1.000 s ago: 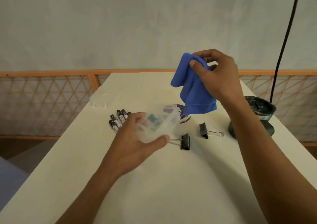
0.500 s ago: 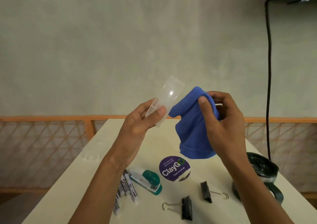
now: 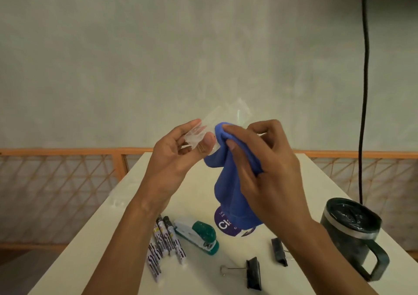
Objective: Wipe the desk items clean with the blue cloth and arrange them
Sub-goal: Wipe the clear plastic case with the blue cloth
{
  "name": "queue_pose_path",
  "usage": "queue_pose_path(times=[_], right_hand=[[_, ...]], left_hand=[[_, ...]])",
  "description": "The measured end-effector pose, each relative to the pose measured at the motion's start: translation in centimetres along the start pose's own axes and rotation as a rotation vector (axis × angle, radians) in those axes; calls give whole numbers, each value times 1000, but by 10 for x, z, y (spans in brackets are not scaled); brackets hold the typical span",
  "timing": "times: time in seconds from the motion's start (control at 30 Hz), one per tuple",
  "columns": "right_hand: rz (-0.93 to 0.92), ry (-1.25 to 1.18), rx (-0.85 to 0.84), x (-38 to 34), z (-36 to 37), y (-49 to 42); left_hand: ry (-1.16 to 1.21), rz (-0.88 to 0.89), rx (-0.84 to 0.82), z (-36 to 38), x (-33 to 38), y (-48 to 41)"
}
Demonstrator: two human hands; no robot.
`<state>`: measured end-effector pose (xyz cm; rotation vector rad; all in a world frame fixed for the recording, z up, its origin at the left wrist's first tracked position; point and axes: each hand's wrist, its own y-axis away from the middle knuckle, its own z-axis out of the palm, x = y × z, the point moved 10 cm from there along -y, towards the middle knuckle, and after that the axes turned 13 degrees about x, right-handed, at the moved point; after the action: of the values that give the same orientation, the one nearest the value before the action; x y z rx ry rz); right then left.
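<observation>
Above the white table (image 3: pixel 101 238) our right hand (image 3: pixel 267 174) grips the blue cloth (image 3: pixel 228 181), fingers curled round it, against the clear plastic piece (image 3: pixel 195 134) pinched between thumb and fingers of our left hand (image 3: pixel 174 156). On the table sit the dark mug (image 3: pixel 352 231), green stapler (image 3: pixel 200 233), markers (image 3: pixel 162 242), binder clips (image 3: pixel 253 272)

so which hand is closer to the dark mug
Right. The right hand, gripping the blue cloth, is above-left of the mug; the left hand is farther left.
</observation>
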<state>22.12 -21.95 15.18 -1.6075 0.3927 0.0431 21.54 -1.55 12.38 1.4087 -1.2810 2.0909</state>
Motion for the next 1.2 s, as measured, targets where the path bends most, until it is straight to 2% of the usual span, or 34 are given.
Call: queue_pose_path(times=[0.13, 0.4, 0.63, 0.97, 1.2], right_hand=[[-54, 52, -47, -9, 4, 0], [22, 184, 99, 9, -24, -13], [39, 139, 192, -1, -27, -15], [-14, 38, -14, -22, 9, -3], [1, -21, -57, -11, 0, -13]], left_hand=[[-3, 10, 2, -2, 6, 1], [-51, -34, -36, 5, 2, 6], [9, -29, -58, 0, 3, 6], [12, -10, -39, -10, 3, -1], [-3, -47, -51, -9, 8, 3]])
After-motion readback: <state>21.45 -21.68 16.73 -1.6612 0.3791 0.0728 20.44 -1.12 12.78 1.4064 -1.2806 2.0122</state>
